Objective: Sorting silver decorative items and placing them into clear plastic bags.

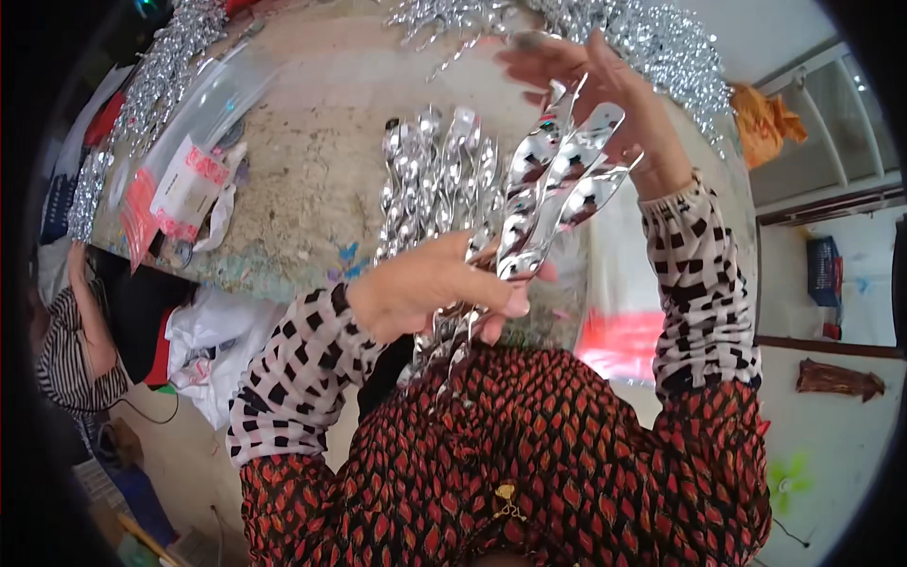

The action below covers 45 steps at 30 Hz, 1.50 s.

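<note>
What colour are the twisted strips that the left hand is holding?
The twisted strips are shiny silver, as the head view shows.

room to pass over tabletop (312, 142) between labelled packet (192, 189) and silver strips (463, 135), tinsel heap (652, 47) barring far side

I see a worn, stained beige tabletop (316, 180) across the upper middle; on it, glittery silver tinsel (652, 47) at upper right, a pink-and-white packet (192, 189) at left, twisted shiny silver strips (459, 151) mid-frame.
</note>
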Tool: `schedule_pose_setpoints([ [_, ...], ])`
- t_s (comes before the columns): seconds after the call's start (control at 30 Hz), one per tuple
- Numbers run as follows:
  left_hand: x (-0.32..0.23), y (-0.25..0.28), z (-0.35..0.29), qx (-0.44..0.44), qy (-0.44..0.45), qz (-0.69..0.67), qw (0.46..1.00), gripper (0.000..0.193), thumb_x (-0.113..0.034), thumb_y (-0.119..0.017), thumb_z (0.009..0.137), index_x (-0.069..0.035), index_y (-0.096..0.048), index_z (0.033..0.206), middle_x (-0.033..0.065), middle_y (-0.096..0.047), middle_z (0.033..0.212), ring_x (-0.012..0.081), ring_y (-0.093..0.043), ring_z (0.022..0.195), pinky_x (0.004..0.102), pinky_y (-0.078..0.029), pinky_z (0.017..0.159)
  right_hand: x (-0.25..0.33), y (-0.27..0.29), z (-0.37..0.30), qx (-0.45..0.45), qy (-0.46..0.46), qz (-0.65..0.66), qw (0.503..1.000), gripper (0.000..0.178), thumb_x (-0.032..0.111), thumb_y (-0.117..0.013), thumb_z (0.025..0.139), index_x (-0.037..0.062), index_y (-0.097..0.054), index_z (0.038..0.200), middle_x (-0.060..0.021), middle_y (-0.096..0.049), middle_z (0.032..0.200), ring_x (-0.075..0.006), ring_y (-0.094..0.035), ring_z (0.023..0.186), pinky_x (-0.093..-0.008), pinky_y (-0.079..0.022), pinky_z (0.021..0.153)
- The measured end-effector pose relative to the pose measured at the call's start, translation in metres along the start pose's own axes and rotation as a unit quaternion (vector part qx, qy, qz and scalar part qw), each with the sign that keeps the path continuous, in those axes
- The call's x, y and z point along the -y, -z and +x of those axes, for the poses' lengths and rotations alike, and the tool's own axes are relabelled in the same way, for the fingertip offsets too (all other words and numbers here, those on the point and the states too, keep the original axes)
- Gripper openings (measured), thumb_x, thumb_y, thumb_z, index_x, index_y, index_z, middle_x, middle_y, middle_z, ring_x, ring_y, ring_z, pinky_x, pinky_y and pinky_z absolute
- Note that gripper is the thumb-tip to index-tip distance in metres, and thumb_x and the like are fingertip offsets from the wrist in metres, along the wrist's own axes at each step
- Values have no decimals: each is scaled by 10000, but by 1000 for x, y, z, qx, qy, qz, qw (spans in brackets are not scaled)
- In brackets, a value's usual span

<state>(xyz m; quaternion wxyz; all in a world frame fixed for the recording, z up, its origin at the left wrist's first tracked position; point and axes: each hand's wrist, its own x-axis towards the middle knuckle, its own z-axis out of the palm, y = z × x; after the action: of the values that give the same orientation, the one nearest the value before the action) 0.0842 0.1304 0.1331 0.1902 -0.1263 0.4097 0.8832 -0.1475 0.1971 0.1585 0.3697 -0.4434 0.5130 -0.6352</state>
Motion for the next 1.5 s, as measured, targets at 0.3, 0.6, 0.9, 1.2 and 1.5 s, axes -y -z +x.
schedule_pose_setpoints([
  [0.3, 27, -11, -6, -85, -11, -31, 996, 364, -80, -663, 793, 5, -496, 1106, 106, -617, 804, 146, -598, 602, 253, -499, 552, -19, -12, -38, 97, -226, 39, 968, 687, 571, -355, 933, -5, -511, 1273, -171, -627, 1123, -197, -625, 958, -299, -520, 803],
  [0.6, -1, 29, 25, -340, -151, 103, 922, 239, -64, -670, 803, 24, -529, 975, 79, -609, 831, 138, -582, 571, 248, -488, 467, -70, 17, -49, -184, -143, 78, 969, 249, 168, -547, 886, 35, -506, 1092, -81, -602, 937, -153, -575, 763, -267, -496, 649],
  [0.9, 11, 73, 61, -430, -140, 553, 700, 468, -257, -707, 680, 50, -548, 995, 192, -631, 922, 311, -624, 849, 399, -479, 754, -141, -55, -104, -171, -176, -228, 942, 647, 196, -681, 726, -53, -420, 1262, -139, -552, 936, -172, -564, 751, -288, -479, 578],
  [1.2, 18, 46, 50, -477, -131, 658, 568, 514, -367, -652, 777, -9, -577, 1138, 226, -588, 1056, 402, -579, 962, 452, -463, 834, -137, -74, -104, -132, -125, -343, 922, 688, 270, -650, 732, -46, -406, 1293, -241, -452, 1073, -295, -518, 860, -348, -452, 788],
  [1.5, 27, 86, 27, -446, -225, 352, 791, 408, -246, -668, 825, -10, -583, 1147, 93, -600, 866, 137, -580, 778, 279, -491, 646, -125, -86, -113, -135, -104, -382, 908, 655, 280, -617, 804, -49, -376, 1316, -249, -446, 1116, -301, -522, 873, -354, -449, 815],
])
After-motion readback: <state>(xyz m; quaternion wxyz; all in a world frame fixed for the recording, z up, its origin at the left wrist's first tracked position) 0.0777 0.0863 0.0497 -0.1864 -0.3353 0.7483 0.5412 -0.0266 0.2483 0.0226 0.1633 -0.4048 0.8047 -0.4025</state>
